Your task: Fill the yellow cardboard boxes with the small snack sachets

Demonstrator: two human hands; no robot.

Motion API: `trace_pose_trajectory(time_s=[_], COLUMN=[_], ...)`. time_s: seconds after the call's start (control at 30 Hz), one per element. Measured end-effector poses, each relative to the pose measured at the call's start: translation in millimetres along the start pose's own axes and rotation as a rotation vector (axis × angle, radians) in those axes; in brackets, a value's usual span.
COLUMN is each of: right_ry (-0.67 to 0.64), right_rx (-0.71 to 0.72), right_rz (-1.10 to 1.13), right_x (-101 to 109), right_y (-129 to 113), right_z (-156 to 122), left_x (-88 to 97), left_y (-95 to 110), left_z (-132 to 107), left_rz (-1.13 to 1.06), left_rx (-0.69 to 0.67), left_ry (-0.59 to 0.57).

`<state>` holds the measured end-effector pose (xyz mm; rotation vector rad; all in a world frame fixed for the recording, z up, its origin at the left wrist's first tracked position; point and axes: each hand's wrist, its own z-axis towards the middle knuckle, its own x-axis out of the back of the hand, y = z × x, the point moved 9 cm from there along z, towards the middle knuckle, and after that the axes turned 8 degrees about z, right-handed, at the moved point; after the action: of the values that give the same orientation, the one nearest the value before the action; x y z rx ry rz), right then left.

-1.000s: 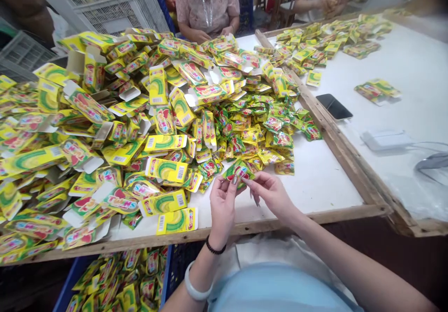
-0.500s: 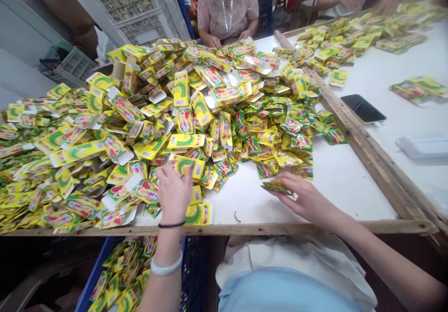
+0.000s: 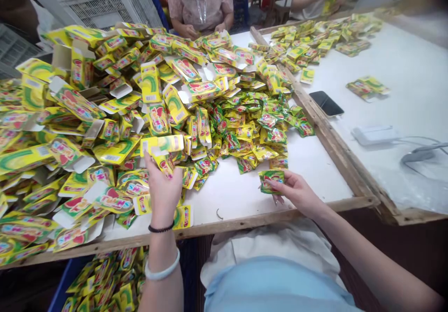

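My left hand (image 3: 164, 191), with a dark bracelet and a pale bangle on the wrist, is closed on a small yellow carton (image 3: 165, 163) at the edge of the heap of cartons (image 3: 115, 151). Between the thumb and fingers of my right hand (image 3: 296, 190) is a green candy packet (image 3: 271, 181), held just above the white tabletop (image 3: 234, 195). Beyond that hand lies a pile of shiny green and yellow packets (image 3: 259, 130). One yellow carton (image 3: 183, 216) rests by the front edge, beside my left wrist.
A wooden rail (image 3: 325, 139) divides the table. Past it lie a phone (image 3: 326, 103), a white device with a cable (image 3: 374, 134) and more flat packs (image 3: 367, 88). Two people sit across. Below the table is a blue crate (image 3: 63, 284) of cartons.
My left hand has closed on a yellow carton from the heap. My right hand has turned its packet so the printed face shows. The view has shifted to the right.
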<state>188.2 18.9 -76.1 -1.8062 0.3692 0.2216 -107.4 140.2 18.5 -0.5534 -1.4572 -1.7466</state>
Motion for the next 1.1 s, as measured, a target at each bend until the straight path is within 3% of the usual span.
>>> trace_pose_trajectory(time_s=[0.1,0.2,0.27,0.33,0.47,0.6,0.73,0.83,1.0,1.1], right_ry=[0.017,-0.013,-0.041,-0.083,-0.252,-0.367,-0.594,-0.665,-0.43,-0.57], right_rx=[0.035,0.128,0.198,0.239,0.253,0.451,0.418,0.32,0.366,0.303], right_rz=[0.012,0.015,0.008,-0.008,-0.191,-0.698,-1.021,-0.937,-0.703,-0.687], right_x=[2,-14,-30,-47,-75,-88,-101,-96,-71,-84], right_y=[-14,-43,-63,-77,-84,-93,-80,-75,-79,-57], right_z=[0,1,2,2,1,-15,-35,-42,-37,-49], left_x=[-26.0,-74.8,-94.9,-101.5,-99.2,-100.9,-106.0,-107.3,-112.0,-109.1], left_y=[0,30,58,80,98,92,93,97,94,101], left_z=[-30,-79,-112,-132,-138,-138,-151,-156,-165,-164], left_rz=[-0.462,-0.863,-0.974,-0.958,-0.835,-0.715,-0.648,-0.7,-0.761,-0.758], left_rx=[0.159,0.269,0.266,0.201,0.035,-0.049,-0.133,-0.159,-0.126,-0.206], left_ry=[-0.195,-0.654,-0.954,-1.116,-1.154,-1.119,-1.177,-1.25,-1.429,-1.375])
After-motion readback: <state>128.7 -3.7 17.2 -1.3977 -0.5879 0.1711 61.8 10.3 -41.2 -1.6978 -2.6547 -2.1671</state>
